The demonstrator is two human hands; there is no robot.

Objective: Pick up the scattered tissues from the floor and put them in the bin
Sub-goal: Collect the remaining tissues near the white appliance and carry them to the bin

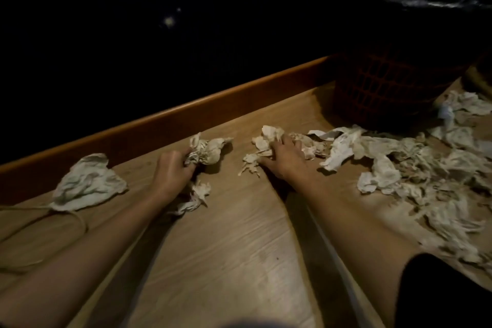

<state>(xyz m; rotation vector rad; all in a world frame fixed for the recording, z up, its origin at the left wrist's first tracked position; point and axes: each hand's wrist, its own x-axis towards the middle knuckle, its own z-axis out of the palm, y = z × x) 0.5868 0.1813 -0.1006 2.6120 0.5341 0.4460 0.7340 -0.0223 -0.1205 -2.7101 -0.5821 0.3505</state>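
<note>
Reaching low over the wood floor (226, 247), we see our left hand (173, 170) with its grip closed on a crumpled tissue (206, 150). Our right hand (282, 157) presses fingers spread onto another wad (266, 138). Beyond, the tissue litter (386, 165) trails lengthwise toward the bin (386, 88).
</note>
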